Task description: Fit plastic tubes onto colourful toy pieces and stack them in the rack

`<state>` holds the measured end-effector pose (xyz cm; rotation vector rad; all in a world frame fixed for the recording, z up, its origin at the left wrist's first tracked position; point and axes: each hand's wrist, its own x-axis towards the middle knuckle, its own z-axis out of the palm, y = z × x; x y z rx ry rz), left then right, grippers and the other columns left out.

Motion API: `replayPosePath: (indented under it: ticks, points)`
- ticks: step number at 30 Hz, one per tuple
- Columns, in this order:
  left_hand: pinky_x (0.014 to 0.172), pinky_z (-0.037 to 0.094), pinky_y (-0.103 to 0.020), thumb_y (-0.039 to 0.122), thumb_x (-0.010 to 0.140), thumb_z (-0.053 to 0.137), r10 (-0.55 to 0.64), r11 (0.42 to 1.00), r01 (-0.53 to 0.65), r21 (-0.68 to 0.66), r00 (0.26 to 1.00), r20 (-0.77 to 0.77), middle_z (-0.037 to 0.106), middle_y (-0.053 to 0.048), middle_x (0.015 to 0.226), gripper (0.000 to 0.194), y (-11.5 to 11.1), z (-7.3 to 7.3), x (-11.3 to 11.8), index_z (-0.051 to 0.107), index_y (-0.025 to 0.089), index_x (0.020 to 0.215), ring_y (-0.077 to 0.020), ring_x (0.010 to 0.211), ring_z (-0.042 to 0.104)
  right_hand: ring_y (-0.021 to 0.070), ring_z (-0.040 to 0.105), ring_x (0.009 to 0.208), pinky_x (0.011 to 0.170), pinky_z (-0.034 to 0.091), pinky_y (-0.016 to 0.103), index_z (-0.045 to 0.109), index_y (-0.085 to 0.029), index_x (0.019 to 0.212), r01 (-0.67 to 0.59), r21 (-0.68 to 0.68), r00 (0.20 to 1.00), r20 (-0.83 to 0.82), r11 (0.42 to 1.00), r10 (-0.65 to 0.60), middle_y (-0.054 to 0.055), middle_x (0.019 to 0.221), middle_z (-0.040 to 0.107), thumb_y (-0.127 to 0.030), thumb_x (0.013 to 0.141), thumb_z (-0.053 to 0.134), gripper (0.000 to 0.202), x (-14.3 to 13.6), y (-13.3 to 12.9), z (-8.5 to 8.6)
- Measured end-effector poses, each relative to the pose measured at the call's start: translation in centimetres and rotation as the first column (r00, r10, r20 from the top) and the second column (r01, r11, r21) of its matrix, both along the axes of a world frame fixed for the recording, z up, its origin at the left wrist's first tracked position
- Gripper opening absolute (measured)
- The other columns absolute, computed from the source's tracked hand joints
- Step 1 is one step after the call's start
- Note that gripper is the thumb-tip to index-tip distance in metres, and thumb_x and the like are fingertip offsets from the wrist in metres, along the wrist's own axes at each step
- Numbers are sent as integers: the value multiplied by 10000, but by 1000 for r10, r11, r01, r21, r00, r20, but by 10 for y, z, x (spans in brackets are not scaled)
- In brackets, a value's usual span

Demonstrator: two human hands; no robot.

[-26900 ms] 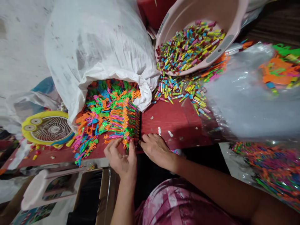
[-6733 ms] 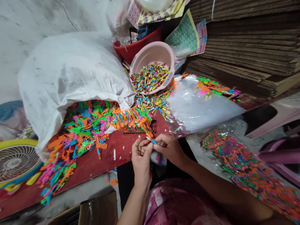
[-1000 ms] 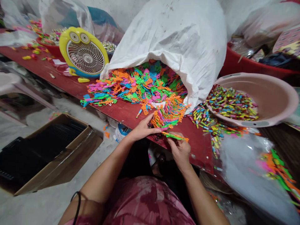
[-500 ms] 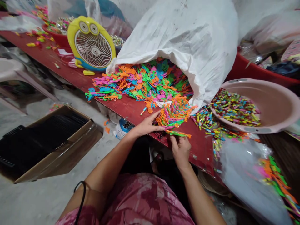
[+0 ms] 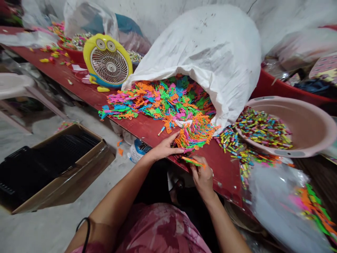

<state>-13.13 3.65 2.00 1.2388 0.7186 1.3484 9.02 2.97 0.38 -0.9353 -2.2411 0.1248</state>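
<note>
A row of small orange, pink, green and blue plastic pieces (image 5: 196,131), packed side by side, lies at the table's front edge. My left hand (image 5: 164,148) grips its near left end, thumb in front and fingers partly hidden behind. Just below, my right hand (image 5: 204,177) pinches a few flat orange and green plastic strips (image 5: 193,161), held apart from the row. Behind the row, a heap of similar loose pieces (image 5: 158,98) spills from the mouth of a big white sack (image 5: 210,42). Their exact kind is too small to make out.
A yellow fan (image 5: 110,63) stands left of the sack on the red table (image 5: 142,126). Right of it, a pink basin (image 5: 313,123) holds short colourful sticks, some spilled. A carton (image 5: 65,186) of black plastic parts sits on the floor, near a plastic stool (image 5: 15,84).
My right hand has drawn the orange and green strips slightly down and left, turning them. My left hand stays at the row. The whole view has shifted a little.
</note>
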Motion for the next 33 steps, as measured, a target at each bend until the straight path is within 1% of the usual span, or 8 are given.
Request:
replayPosePath:
  ticks: [2, 5, 9, 14, 18, 20, 26, 33]
  points:
    - [1092, 460, -453, 287, 722, 804, -13, 1000, 13, -5, 1000, 8, 517, -64, 1467, 855, 1, -1, 0, 407, 279, 1479, -290, 1345, 499, 221, 629, 918, 775, 514, 363, 568, -218, 1150, -39, -13, 999, -20, 999, 39, 92, 999, 653, -226, 974, 468, 203, 2, 2, 2]
    - [1103, 450, -454, 282, 735, 795, -30, 999, 30, -13, 1000, 10, 492, -62, 1487, 866, 2, -2, -2, 378, 284, 1493, -286, 1356, 488, 217, 631, 914, 792, 519, 368, 571, -224, 1139, -23, -8, 998, -55, 1000, 23, 85, 987, 652, -220, 969, 489, 189, 1, 3, 3]
    - [1118, 431, -478, 283, 727, 802, -38, 998, 38, -40, 999, -2, 455, -72, 1514, 884, 2, -3, -3, 370, 278, 1498, -302, 1385, 449, 224, 633, 927, 791, 517, 366, 565, -209, 1161, -18, 14, 1000, -24, 1000, 18, 98, 1010, 655, -223, 966, 506, 204, -5, 4, 4]
    - [1177, 341, -501, 287, 707, 814, 14, 996, -18, -88, 999, -53, 370, -92, 1565, 881, 3, -4, -6, 401, 236, 1483, -315, 1437, 363, 236, 628, 895, 738, 491, 348, 580, -191, 1102, 90, 65, 995, 37, 994, -93, 109, 987, 652, -248, 979, 484, 166, -14, 1, 1]
    - [1177, 338, -501, 285, 763, 765, 12, 999, -14, -53, 999, -49, 391, -96, 1553, 786, 6, -9, -5, 427, 222, 1469, -309, 1405, 417, 228, 614, 804, 668, 435, 322, 608, -189, 978, 247, 95, 966, 56, 964, -253, 103, 897, 646, -266, 979, 486, 143, -22, -5, 0]
    - [1180, 333, -501, 295, 784, 742, 25, 999, -27, -26, 997, -69, 368, -107, 1564, 784, 8, -11, -3, 400, 202, 1483, -309, 1400, 425, 217, 598, 751, 645, 410, 314, 607, -195, 944, 290, 73, 956, 17, 954, -292, 83, 839, 636, -283, 983, 483, 156, -26, -8, 0]
    - [1221, 250, -468, 322, 817, 702, 118, 993, -108, 54, 970, -214, 354, -114, 1572, 790, 9, -14, 2, 351, 163, 1506, -292, 1447, 348, 200, 564, 708, 655, 404, 300, 597, -193, 879, 334, -6, 937, -110, 943, -332, 41, 761, 613, -369, 977, 491, 228, -24, -4, -2]
    - [1214, 275, -443, 296, 823, 670, 179, 984, -170, 57, 951, -251, 387, -94, 1558, 774, 7, -16, 8, 339, 176, 1513, -277, 1432, 375, 201, 554, 737, 683, 389, 304, 580, -185, 852, 307, 14, 951, -47, 952, -306, 60, 775, 612, -326, 998, 438, 247, -19, 1, -3]
